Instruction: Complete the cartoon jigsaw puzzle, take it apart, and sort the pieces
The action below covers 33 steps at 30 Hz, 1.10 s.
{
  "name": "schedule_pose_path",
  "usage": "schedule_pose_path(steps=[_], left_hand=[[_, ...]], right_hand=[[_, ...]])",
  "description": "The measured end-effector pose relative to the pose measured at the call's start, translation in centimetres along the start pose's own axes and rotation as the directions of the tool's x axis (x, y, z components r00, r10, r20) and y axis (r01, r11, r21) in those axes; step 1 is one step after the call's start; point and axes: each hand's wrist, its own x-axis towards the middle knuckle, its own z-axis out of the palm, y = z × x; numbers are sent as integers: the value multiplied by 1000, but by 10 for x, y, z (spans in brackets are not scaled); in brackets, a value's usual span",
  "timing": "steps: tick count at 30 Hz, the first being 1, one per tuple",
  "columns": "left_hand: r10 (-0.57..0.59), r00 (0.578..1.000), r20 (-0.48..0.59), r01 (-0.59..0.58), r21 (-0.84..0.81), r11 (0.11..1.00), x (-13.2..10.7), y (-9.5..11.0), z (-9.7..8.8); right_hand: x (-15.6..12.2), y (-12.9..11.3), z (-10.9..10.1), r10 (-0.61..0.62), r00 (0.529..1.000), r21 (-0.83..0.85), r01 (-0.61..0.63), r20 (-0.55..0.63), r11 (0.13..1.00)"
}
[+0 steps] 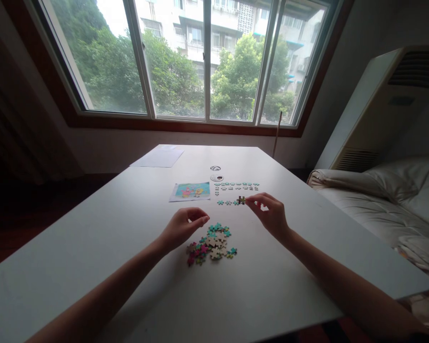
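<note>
My right hand [271, 214] pinches a dark jigsaw puzzle piece [241, 200] between thumb and fingertips, held up at the right end of a short row of puzzle pieces [229, 203]. My left hand [186, 226] is closed, its thumb and fingers curled together, and no piece shows in it. It hovers at the upper left of a loose pile of puzzle pieces [214, 242], some teal, pink or yellow and others showing plain beige backs. Farther off, more pieces lie in rows [236, 188]. Left of these rows is a printed picture [191, 191] with colourful cartoon figures.
Two small round items [216, 177] lie beyond the rows. White paper sheets [157, 157] rest at the table's far left corner. The white table [289, 286] faces a window, with a pale sofa [389, 195] and a tall floor-standing unit [372, 105] to the right.
</note>
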Motion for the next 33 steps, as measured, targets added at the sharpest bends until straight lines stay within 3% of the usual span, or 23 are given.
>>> schedule_pose_path(steps=[3,6,12,17,24,33], left_hand=[[-6,1000,13,6,13,1000,1,-1,1],[-26,1000,18,25,29,999,1,-4,1],[-38,999,14,37,105,994,3,-14,3],[-51,999,-3,51,182,982,3,-20,7],[-46,999,-6,46,226,973,-5,-22,7],[-26,1000,-12,29,272,962,-15,-12,6]], right_hand=[[0,4,1,29,999,0,-29,33,1000],[-3,12,11,81,985,-22,-78,150,997],[-6,31,49,254,888,-151,-211,384,966],[-2,41,66,333,847,-223,-261,413,939],[1,37,65,363,813,-291,-249,455,924],[9,37,68,216,872,-319,-73,439,945]])
